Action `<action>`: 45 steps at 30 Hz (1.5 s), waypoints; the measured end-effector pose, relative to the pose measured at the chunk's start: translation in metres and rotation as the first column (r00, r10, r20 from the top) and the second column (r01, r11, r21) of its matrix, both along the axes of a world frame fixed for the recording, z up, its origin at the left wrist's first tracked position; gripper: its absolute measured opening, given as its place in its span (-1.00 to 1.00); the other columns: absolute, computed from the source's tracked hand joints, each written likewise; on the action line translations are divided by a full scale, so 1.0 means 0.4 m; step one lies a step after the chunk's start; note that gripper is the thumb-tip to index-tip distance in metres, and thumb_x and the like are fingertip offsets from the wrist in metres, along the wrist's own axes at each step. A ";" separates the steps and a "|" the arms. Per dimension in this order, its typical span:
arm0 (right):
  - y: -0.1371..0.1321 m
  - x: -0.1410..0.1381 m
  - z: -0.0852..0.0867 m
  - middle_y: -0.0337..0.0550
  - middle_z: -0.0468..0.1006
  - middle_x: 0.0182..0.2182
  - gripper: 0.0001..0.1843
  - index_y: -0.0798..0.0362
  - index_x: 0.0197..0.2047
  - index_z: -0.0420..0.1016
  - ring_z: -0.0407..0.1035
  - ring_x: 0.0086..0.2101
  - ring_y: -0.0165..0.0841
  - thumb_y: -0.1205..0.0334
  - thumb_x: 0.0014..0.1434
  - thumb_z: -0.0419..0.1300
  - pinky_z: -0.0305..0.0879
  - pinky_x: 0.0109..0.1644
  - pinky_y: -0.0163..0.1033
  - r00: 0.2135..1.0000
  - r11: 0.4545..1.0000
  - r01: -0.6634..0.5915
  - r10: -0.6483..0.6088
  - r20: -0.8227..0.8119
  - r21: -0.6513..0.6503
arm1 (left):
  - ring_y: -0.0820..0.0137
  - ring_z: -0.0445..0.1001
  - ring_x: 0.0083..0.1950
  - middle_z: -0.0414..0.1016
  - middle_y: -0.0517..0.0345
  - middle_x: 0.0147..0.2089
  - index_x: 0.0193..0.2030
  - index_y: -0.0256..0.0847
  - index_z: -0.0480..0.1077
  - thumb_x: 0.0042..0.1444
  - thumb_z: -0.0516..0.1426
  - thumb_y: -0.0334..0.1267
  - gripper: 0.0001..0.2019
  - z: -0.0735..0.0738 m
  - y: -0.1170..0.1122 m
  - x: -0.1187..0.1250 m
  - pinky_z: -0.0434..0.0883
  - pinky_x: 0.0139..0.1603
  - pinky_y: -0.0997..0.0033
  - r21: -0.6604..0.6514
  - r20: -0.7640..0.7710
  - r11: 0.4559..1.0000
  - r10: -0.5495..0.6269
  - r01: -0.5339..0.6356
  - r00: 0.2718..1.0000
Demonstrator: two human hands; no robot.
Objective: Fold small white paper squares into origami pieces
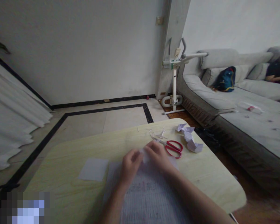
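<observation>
Between the fingertips of both hands is a small piece of white paper (pixel 145 156), partly covered by the fingers. My left hand (pixel 131 163) pinches its left side, and my right hand (pixel 156 155) is closed on its right side. Beneath them lies a large lined sheet (pixel 149 193) with faint writing. Red-handled scissors (pixel 174 148) rest just beyond my right hand, their blades pointing left. A square of plain paper (pixel 94 169) lies to the left of the lined sheet. Folded paper pieces (pixel 189 137) stand in a row at the far right.
Thin paper scraps (pixel 159 134) lie near the far edge of the pale wooden table (pixel 67 155). Past it stand a white exercise machine (pixel 174 81) and a grey sofa (pixel 252 124) with a blue backpack (pixel 227 79). A person (pixel 278 70) sits at the far right.
</observation>
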State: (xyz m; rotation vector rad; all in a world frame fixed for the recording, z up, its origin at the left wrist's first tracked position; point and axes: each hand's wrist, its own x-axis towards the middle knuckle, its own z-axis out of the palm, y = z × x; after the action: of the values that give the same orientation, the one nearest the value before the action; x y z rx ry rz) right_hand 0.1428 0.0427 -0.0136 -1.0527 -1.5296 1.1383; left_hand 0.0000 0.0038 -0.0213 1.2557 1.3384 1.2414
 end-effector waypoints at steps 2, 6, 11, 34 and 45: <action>0.001 0.000 -0.001 -0.25 0.40 -0.51 -0.81 0.08 -0.44 0.37 0.28 -0.44 -0.40 0.18 0.15 0.15 0.22 -0.37 -0.33 1.000 1.000 0.000 0.000 -0.007 -0.019 | 0.39 0.45 -0.38 0.47 0.17 -0.44 -0.33 -0.28 0.46 0.10 0.16 -0.11 -0.76 -0.001 0.000 -0.001 0.37 -0.36 0.52 0.003 -0.024 1.000 0.016 -0.016 1.000; -0.002 -0.003 -0.001 -0.24 0.40 -0.50 -0.82 0.09 -0.40 0.38 0.28 -0.45 -0.40 0.15 0.14 0.16 0.21 -0.38 -0.33 0.998 0.996 -0.069 0.069 -0.001 -0.051 | 0.40 0.43 -0.38 0.45 0.19 -0.45 -0.38 -0.27 0.43 0.10 0.15 -0.08 -0.75 -0.005 0.003 -0.008 0.37 -0.39 0.53 0.008 -0.031 0.989 0.145 -0.145 0.989; -0.006 -0.003 -0.001 -0.24 0.40 -0.49 -0.83 0.10 -0.40 0.40 0.30 -0.44 -0.40 0.17 0.11 0.20 0.22 -0.36 -0.32 0.991 0.989 -0.129 0.130 0.013 -0.075 | 0.30 0.52 -0.22 0.55 0.07 -0.27 -0.22 -0.26 0.46 0.07 0.18 -0.08 -0.73 -0.018 0.016 -0.012 0.45 -0.23 0.42 0.020 0.030 0.978 0.206 -0.207 0.978; -0.011 -0.010 -0.029 -0.32 0.32 -0.48 -0.65 0.06 -0.12 0.41 0.21 -0.48 -0.45 0.21 0.01 0.33 0.14 -0.42 -0.35 0.991 0.990 -0.086 0.074 0.108 0.113 | 0.16 0.51 -0.01 0.60 0.03 -0.10 -0.07 -0.25 0.53 0.12 0.11 -0.07 -0.64 0.013 -0.019 -0.004 0.42 0.04 0.23 0.034 -0.002 0.999 -0.006 0.006 1.000; -0.014 -0.010 -0.013 -0.24 0.35 -0.43 -0.89 0.04 -0.31 0.38 0.19 -0.47 -0.44 0.27 0.07 0.24 0.14 -0.43 -0.34 0.981 0.973 -0.045 0.001 0.192 0.225 | 0.22 0.50 -0.05 0.59 0.01 -0.17 -0.21 -0.21 0.52 0.16 0.07 -0.02 -0.67 -0.006 -0.005 0.002 0.38 0.03 0.30 0.015 -0.033 0.987 0.160 -0.159 0.987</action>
State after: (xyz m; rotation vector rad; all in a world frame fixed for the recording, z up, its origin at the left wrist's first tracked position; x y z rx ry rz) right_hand 0.1389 0.0373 -0.0188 -1.0103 -1.7816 0.8699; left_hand 0.0010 0.0016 -0.0236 1.2016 1.4825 1.3450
